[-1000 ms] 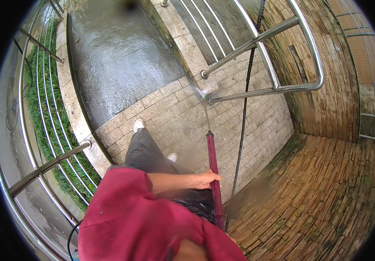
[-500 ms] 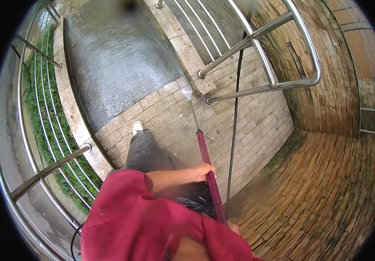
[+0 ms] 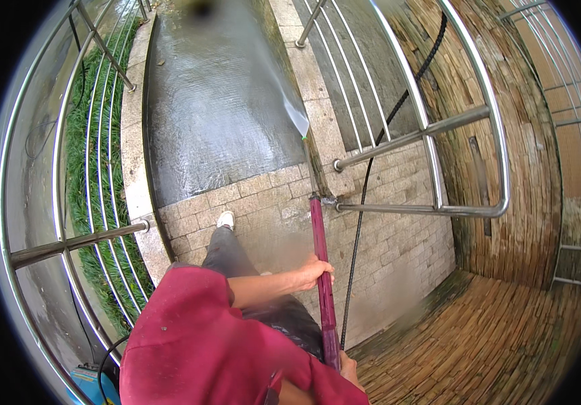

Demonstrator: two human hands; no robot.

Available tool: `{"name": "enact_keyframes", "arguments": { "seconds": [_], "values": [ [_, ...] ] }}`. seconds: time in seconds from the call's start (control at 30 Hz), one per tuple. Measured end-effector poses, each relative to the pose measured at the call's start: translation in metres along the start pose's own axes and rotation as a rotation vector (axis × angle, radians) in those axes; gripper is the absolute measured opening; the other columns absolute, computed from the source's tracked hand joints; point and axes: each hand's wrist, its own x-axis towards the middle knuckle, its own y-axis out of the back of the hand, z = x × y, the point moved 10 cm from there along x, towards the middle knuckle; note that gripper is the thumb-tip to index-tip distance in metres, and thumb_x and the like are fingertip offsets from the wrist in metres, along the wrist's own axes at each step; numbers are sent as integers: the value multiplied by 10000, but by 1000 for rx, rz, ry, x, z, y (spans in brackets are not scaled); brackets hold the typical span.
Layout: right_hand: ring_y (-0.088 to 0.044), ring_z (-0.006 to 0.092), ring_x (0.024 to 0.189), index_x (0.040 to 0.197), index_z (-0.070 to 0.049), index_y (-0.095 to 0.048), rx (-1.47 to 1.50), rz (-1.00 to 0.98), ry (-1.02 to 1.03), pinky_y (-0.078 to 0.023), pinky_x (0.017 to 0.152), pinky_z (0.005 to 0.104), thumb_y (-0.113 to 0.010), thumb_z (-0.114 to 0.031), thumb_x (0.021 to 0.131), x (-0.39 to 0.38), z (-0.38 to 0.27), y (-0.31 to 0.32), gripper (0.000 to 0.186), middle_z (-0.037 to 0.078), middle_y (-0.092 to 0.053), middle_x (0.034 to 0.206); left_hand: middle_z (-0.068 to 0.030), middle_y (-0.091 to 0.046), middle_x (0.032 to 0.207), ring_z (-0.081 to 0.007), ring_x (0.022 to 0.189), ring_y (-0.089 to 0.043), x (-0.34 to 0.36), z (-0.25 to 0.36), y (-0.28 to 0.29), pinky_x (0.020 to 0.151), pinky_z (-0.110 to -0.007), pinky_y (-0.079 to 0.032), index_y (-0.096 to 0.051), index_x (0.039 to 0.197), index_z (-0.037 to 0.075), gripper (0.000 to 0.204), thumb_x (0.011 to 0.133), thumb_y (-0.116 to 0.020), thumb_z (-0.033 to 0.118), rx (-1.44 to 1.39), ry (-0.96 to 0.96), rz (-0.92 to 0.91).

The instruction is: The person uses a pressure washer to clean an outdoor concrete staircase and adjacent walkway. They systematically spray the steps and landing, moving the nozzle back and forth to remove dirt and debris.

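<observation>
Left hand (image 3: 313,272) is wrapped round the maroon spray wand (image 3: 319,233), which runs out ahead of it spraying water (image 3: 296,119). Right hand (image 3: 349,370) is lower by the back end, half hidden so can't really tell its grip. Black hose (image 3: 354,260) right of the left one

Left hand (image 3: 315,271): wrapped around dark red wand (image 3: 319,233), partway up
Right hand (image 3: 349,370): at wand's visible rear, partly hidden, grip unclear
Nozzle (image 3: 304,138): green tip, white water spray (image 3: 296,116) over wet ramp (image 3: 203,121), beside stone curb (image 3: 321,121)
Hose (image 3: 358,229): black, runs right of wand
</observation>
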Motion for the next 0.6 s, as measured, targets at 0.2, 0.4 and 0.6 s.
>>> {"name": "enact_keyframes", "arguments": {
  "seconds": [0.2,0.4,0.6],
  "values": [
    [-661,393,793,985,12,-585,-116,3,46,-519,690,433,-736,-148,742,62,-43,-13,328,254,-651,784,-118,-543,699,-263,572,-612,24,76,15,522,-417,-563,-464,1030,-11,251,812,-587,-39,-77,-43,1],
    [-668,312,691,935,-10,-580,-175,95,89,-515,648,413,-713,-71,684,137,-120,-37,291,176,-651,745,-108,-540,668,-242,561,-603,44,201,45,485,-399,-538,-460,927,3,217,781,-613,-49,-32,-193,77],
    [-685,324,701,942,-19,-571,-53,91,133,-527,655,405,-708,-42,658,161,-173,-63,316,186,-650,746,-115,-550,710,-229,560,-599,38,253,73,492,-385,-536,-449,942,-1,252,765,-619,-57,-52,-261,20]
  ]
}}
